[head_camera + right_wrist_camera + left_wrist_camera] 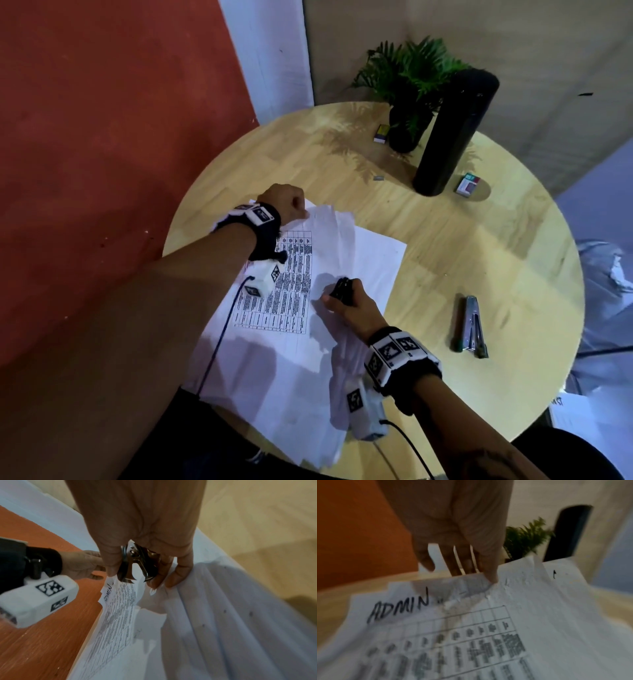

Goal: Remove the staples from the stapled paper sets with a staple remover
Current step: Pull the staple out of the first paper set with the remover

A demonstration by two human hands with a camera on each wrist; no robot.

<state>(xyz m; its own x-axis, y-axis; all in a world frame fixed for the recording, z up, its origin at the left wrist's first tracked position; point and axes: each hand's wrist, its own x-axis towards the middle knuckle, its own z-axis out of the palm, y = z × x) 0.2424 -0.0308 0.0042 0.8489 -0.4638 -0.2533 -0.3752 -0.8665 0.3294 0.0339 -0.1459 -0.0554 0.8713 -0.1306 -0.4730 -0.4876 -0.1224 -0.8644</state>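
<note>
On the round wooden table (428, 260), a set of white papers (359, 260) is being kept spread out, and the top printed sheet (471, 635), with a table of text and the handwritten word "ADMIN", is lying at the left side of the pile. The far corner of this sheet is being pressed by the left hand (453, 534): in the left wrist view the fingers (491, 573) are seen almost straight, with the tips touching the top edge of the paper. From the head camera the same hand looks more like a fist, so the exact curl is hard to tell there.

The staple remover (135, 566) is being gripped by the right hand (142, 520), with the thumb on one side and the fingers curled around the other side. Its metal claws are being pointed down and are standing a little apart, just above the paper near the corner of the printed sheet. The smaller fingers of this hand are touching a folded white sheet.

Farther on the table, well apart from the papers, a metal stapler (472, 325) is lying at the right. A tall black cylinder (452, 133) is standing at the far side, with a potted green plant (407, 92) just beside it and two small boxes (467, 185) near them.
</note>
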